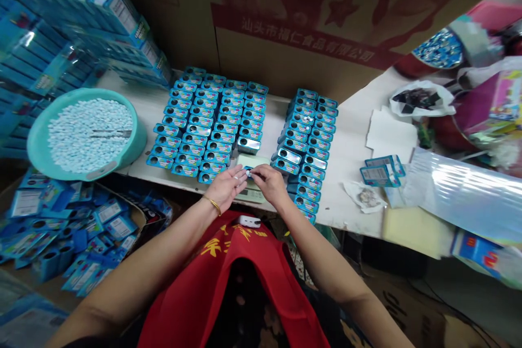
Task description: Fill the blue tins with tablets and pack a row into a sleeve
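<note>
My left hand (225,189) is palm up with its fingers stretched out, beside a small blue box (246,168) on a pale kitchen scale (261,160). A small white spot shows by its fingers; I cannot tell if it is a candy or a ring. My right hand (271,185) pinches a small white candy (248,173) over that box, close to the left fingertips. Rows of blue boxes with round holes (203,120) stand left of the scale. More such boxes (311,150) stand to the right, a few with white candies on top.
A turquoise basin (139,133) of white candies with a metal tool (110,134) stands at left. Below it, blue boxes fill a carton (136,205). Stacked packs (122,16) and a large cardboard box (261,60) rise behind. Flat blue cartons (380,173) and plastic sheets (468,190) lie right.
</note>
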`<action>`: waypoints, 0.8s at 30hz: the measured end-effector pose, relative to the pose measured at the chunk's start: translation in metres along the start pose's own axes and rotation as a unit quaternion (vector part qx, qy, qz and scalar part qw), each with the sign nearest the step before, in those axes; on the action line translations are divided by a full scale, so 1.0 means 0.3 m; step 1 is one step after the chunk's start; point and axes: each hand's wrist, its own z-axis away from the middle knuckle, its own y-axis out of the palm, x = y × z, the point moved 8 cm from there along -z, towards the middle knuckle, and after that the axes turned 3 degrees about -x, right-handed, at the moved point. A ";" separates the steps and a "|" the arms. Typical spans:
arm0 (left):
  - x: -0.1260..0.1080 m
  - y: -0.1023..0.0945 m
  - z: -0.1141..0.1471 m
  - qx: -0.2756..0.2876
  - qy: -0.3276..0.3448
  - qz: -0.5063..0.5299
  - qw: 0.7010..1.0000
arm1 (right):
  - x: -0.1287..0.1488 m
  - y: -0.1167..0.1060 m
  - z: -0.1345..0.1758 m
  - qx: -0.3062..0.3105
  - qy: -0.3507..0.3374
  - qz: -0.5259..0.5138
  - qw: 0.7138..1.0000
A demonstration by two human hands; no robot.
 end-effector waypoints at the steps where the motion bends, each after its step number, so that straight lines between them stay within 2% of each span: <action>1: -0.004 -0.011 0.000 -0.007 0.007 0.001 1.000 | -0.003 -0.010 0.003 -0.010 0.001 0.000 1.000; 4: -0.032 -0.059 0.007 -0.003 0.028 0.016 0.999 | -0.010 -0.066 0.023 -0.045 0.005 0.002 0.999; 7: -0.075 -0.145 0.020 0.009 0.049 0.034 0.998 | -0.042 -0.144 0.053 -0.081 0.024 0.015 0.996; 11: -0.104 -0.316 0.033 -0.054 0.056 0.066 0.995 | -0.119 -0.225 0.080 -0.108 0.065 0.033 0.991; 13: -0.104 -0.371 0.037 -0.068 0.058 0.078 0.993 | -0.144 -0.243 0.079 -0.118 0.074 0.036 0.990; 16: -0.097 -0.402 0.039 -0.064 0.063 0.080 0.993 | -0.145 -0.230 0.059 -0.111 0.060 0.035 0.991; 20: -0.082 -0.400 0.038 -0.062 0.052 0.083 0.993 | -0.101 -0.159 0.033 -0.050 0.016 0.071 0.996; 24: -0.083 -0.401 0.034 -0.069 0.047 0.083 0.993 | -0.054 -0.087 0.026 0.015 -0.014 0.150 0.988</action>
